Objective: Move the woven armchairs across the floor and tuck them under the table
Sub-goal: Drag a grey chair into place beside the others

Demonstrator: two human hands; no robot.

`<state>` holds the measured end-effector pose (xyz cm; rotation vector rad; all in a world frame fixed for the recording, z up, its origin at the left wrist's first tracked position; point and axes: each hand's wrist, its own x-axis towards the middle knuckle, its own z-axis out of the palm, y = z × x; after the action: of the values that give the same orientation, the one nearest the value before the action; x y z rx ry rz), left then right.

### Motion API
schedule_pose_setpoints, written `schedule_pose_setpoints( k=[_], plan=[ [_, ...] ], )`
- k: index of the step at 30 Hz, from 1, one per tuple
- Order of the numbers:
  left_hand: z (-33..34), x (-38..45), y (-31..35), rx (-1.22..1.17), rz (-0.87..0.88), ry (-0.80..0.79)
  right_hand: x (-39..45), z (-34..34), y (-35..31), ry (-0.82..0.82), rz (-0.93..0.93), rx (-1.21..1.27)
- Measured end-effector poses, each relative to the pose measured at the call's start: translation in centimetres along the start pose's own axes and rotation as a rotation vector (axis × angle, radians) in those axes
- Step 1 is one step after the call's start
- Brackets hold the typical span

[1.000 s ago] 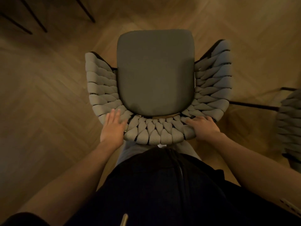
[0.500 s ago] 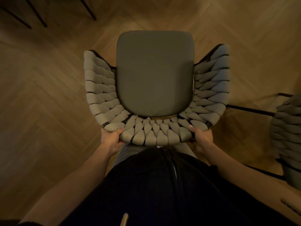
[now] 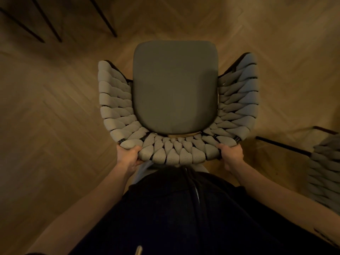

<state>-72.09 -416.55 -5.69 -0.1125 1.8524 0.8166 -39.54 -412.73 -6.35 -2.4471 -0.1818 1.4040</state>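
At the back rim of the armchair [image 3: 174, 85], the fingers [image 3: 135, 149] of the left hand [image 3: 128, 159] are curled round the woven edge, and the right hand [image 3: 230, 156] is clamped on the rim's opposite corner in the same way. The chair is held on the wooden floor [image 3: 55, 126], directly in front of the person, its seat facing away. Thin dark legs [image 3: 49, 21], judged to belong to the worktop, are seen well ahead at upper left. A second armchair [image 3: 323, 170] stands near on the right. Its dark frame could be struck if the chair is swung right. The floor could be scraped if the chair is dragged, and the soft weave could slip under an uneven pull.
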Motion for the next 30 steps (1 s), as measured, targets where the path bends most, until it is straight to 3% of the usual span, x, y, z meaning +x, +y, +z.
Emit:
schedule_pose_setpoints(
  k=[15,30],
  plan=[
    [5.3,6.8,16.6,-0.01,0.03,-0.025,1.4,9.3,-17.1,-0.082,-0.088,0.079],
    [16.6,14.8,35.5,-0.047,0.005,0.025,5.3,16.3,-40.3,-0.172,-0.177,0.129]
  ],
)
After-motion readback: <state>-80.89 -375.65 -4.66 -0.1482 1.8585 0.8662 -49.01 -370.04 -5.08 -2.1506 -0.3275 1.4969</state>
